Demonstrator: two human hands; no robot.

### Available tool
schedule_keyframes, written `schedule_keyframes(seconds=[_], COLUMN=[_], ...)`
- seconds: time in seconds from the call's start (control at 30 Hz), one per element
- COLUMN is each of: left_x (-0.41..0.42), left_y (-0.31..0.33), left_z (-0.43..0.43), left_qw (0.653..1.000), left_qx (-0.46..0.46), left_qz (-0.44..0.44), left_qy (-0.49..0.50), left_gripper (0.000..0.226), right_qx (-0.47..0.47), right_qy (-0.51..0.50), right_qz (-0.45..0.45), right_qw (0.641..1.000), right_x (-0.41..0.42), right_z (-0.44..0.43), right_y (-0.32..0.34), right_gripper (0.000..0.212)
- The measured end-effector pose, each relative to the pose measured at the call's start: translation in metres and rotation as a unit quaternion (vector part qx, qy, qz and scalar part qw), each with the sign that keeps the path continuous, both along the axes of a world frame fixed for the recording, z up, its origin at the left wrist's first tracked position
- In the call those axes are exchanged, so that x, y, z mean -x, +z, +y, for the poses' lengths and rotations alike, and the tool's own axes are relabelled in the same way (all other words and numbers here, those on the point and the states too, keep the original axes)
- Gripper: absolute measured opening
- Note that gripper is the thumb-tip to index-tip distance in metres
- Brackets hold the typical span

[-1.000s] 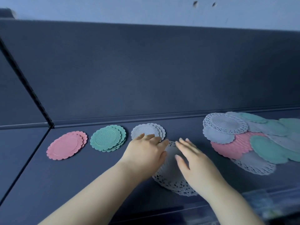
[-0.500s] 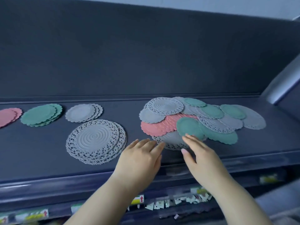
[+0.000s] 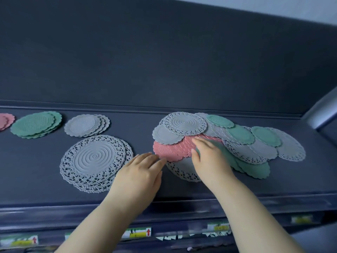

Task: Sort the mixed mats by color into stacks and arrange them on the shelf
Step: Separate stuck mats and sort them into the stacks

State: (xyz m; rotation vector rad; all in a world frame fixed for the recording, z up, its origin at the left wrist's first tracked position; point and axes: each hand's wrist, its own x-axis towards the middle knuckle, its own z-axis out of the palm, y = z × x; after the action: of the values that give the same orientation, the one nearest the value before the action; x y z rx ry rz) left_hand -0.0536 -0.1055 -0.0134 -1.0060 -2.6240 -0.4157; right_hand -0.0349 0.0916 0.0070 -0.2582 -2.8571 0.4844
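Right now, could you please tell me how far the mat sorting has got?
Done: four stacks sorted at left: pink scalloped mats, green scalloped mats, small grey scalloped mats, large grey lace doilies. In hand: the right hand rests on the mixed heap, the left hand flat at its edge. Left: that grey, green and pink heap.

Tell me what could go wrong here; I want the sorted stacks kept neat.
The right hand rests on a green mat lying over pink mats, beside grey lace mats; pulling it may drag those along.
The left hand sits close to the large grey lace stack and might nudge it.
The bottom lace mat lies near the shelf edge and could slip off.
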Motion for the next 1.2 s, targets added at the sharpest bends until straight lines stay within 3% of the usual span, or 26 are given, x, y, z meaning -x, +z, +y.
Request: schedule_keyframes(seconds=[0.3, 0.43, 0.53, 0.63, 0.8, 0.9, 1.03, 1.2], left_x=[0.035, 0.035, 0.037, 0.036, 0.031, 0.028, 0.024, 0.023], left_y=[-0.001, -0.001, -0.003, -0.008, -0.005, -0.006, -0.011, -0.01], left_z=[0.003, 0.012, 0.024, 0.035, 0.069, 0.086, 0.107, 0.12], left_qw=[1.0, 1.0, 0.999, 0.999, 0.999, 1.0, 1.0, 0.998], left_qx=[-0.024, -0.021, -0.023, -0.021, -0.021, -0.004, 0.012, 0.046], left_qz=[0.016, 0.014, 0.015, 0.019, 0.019, 0.022, -0.004, 0.044], left_qy=[-0.007, -0.013, -0.018, -0.019, -0.014, -0.001, 0.025, 0.028], left_gripper=[0.034, 0.036, 0.032, 0.023, 0.025, 0.021, 0.041, 0.032], right_qx=[-0.211, -0.225, -0.194, -0.117, -0.011, 0.034, 0.11, 0.21], right_qy=[-0.013, 0.001, -0.004, 0.005, 0.031, 0.024, 0.026, -0.008], right_qz=[-0.044, -0.037, 0.011, 0.013, 0.105, 0.132, 0.129, 0.128], right_qw=[0.976, 0.974, 0.981, 0.993, 0.994, 0.99, 0.985, 0.969], right_x=[0.043, 0.038, 0.04, 0.033, 0.011, 0.015, 0.023, 0.034], right_z=[-0.003, -0.003, 0.004, 0.017, 0.052, 0.07, 0.087, 0.103], right_y=[-0.017, -0.005, 0.001, -0.009, -0.005, 0.006, 0.023, 0.035], right_gripper=[0.049, 0.044, 0.045, 0.026, 0.006, 0.017, 0.021, 0.02])
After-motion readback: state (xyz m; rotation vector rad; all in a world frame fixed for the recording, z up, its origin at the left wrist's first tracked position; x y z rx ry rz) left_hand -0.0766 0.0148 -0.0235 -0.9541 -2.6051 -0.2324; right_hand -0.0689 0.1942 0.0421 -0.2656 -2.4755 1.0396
